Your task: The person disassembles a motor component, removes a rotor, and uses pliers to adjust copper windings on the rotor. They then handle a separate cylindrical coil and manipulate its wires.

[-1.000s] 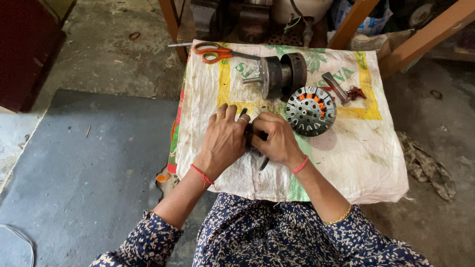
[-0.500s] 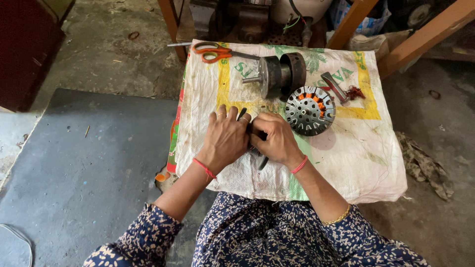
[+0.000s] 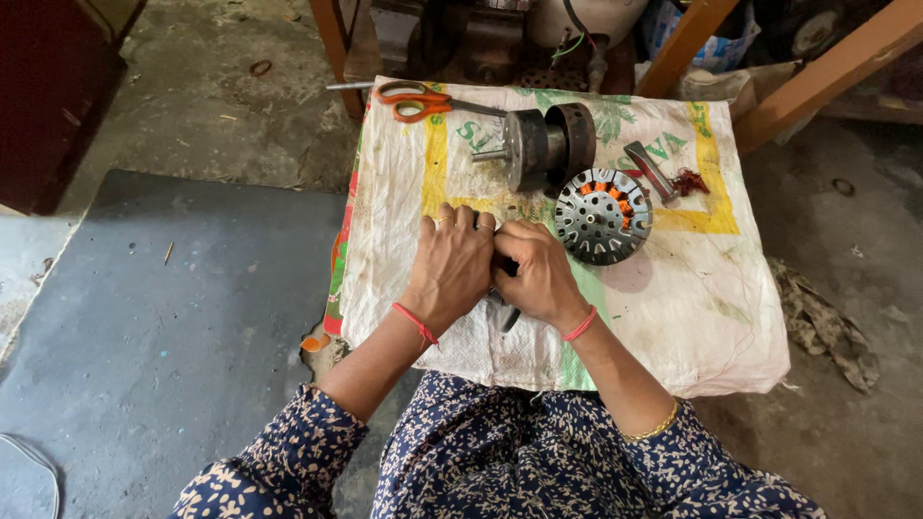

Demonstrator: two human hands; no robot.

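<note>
On a concrete floor we see a low table draped in a white woven sack point(image 3: 711, 317). Our left hand point(image 3: 450, 267) and right hand point(image 3: 538, 274) meet at its near edge, fingers curled shut around a small dark tool point(image 3: 507, 312). Beyond lie 1 motor rotor point(image 3: 543, 144), 1 slotted stator point(image 3: 603, 216) and orange-handled scissors point(image 3: 418, 99).

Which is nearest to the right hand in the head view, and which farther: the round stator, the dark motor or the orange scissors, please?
From the right hand:
1. Stator, just beyond it on the right.
2. Motor, farther back, mid-table.
3. Scissors, farthest, at the back-left edge.
</note>
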